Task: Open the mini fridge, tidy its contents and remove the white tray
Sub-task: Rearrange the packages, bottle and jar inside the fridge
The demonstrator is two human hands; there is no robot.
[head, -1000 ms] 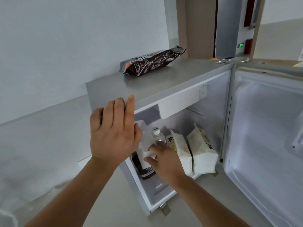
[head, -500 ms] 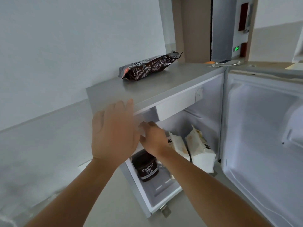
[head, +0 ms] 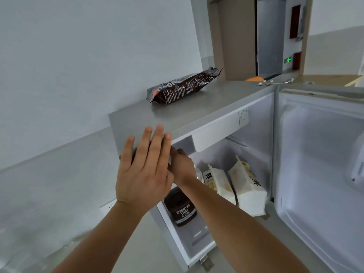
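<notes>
Checking head view: mini fridge (head: 177, 119) door (head: 319, 174) stands wide open, so step one is done; inside sit a cocoa jar (head: 181, 210) at front left and two white cartons (head: 248, 186) leaning at right, with a snack bag (head: 183, 87) on top. My read on the left hand (head: 143, 170): flat, fingers straight, against the upper left front corner; the right hand (head: 182, 166) reaches in behind it, fingers hidden, so I can't tell its grip. I can't pick out the white tray, possibly behind the hands; I judge tidying under way, tray removal not yet done.

dark snack packet (head: 183, 86): lying flat | orange item (head: 254, 78), metal tool (head: 275, 81): right of it | green sign (head: 288, 60): lit
</notes>
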